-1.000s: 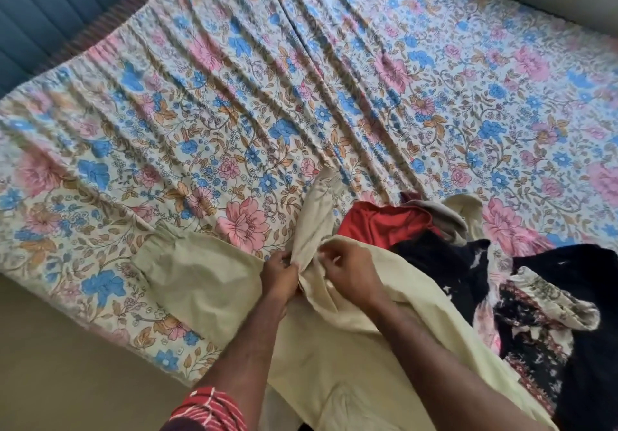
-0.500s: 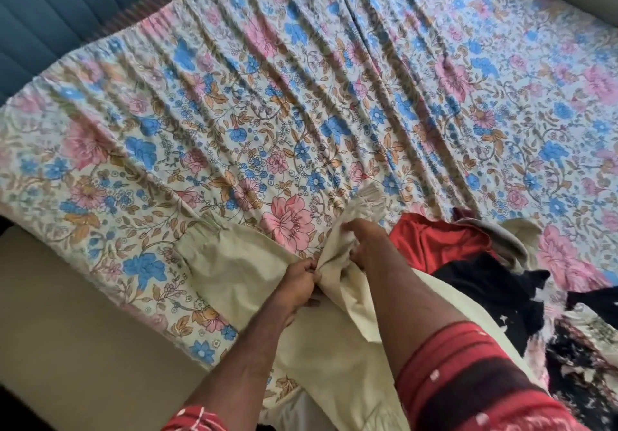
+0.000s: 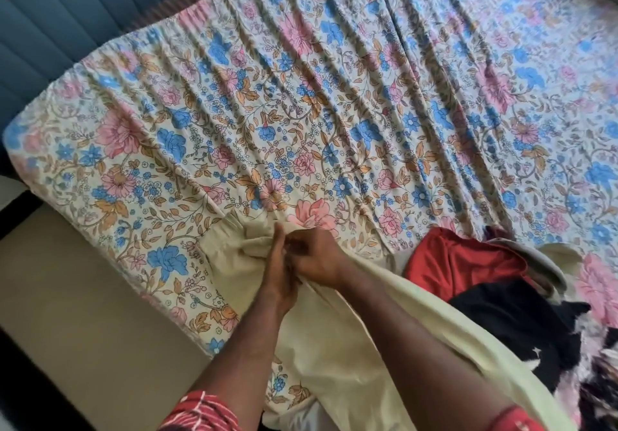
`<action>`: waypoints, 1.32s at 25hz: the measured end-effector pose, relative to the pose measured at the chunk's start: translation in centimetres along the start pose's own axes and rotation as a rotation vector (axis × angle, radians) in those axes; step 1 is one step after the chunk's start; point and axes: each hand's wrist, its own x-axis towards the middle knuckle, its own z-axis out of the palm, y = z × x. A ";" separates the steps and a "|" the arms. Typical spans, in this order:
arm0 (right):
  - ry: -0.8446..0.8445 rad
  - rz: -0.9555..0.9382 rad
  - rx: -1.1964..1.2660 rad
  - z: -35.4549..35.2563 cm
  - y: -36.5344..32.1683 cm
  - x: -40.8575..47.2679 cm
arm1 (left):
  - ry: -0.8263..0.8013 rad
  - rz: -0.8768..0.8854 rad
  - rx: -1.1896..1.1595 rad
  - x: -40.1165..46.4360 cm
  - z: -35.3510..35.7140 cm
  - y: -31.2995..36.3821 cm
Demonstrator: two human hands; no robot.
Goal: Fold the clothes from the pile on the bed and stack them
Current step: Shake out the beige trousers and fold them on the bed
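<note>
My hands meet over the cream garment [image 3: 334, 330] at the near edge of the bed [image 3: 301, 96]; my left hand [image 3: 279, 273] lies along the cloth with its fingers reaching up to the bunched fabric, though I cannot tell whether they pinch it or merely press; my right hand [image 3: 316, 258] is curled, its fingers gripping a gather of the same cloth just beside the left. The garment's long axis runs from the gathered cuff [image 3: 230, 226] at upper left, just beyond my fingertips, down and to the right under my forearms toward my body; so the end I am working lies directly ahead of both hands, the left a touch nearer the cuff; the bulk trails back toward me. The rest of the pile, a red piece [image 3: 461, 263] and black clothes [image 3: 521, 330], sits to my right, touching the cream cloth's far side; I judge the next move must draw this end out along that axis, toward the open sheet.
</note>
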 end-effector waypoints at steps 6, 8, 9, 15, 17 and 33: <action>0.145 0.202 -0.294 -1.9 2.1 2.1 | 0.255 0.077 0.105 1.2 -0.6 0.3; 0.017 0.175 -0.252 -2.3 2.0 3.1 | 0.237 0.193 0.164 0.4 -0.4 0.4; -0.028 0.162 -0.185 -2.5 1.8 3.8 | 0.221 0.238 0.170 0.0 -0.5 0.5; -0.316 0.289 0.143 -1.7 -0.4 7.5 | 0.312 0.169 -0.055 0.3 -4.0 3.3; -0.411 0.333 0.279 -1.3 -0.4 8.2 | 0.291 0.170 0.037 0.5 -5.0 3.7; -0.074 0.214 -0.277 6.5 -1.7 11.0 | 0.567 0.229 0.233 -0.9 -13.2 6.0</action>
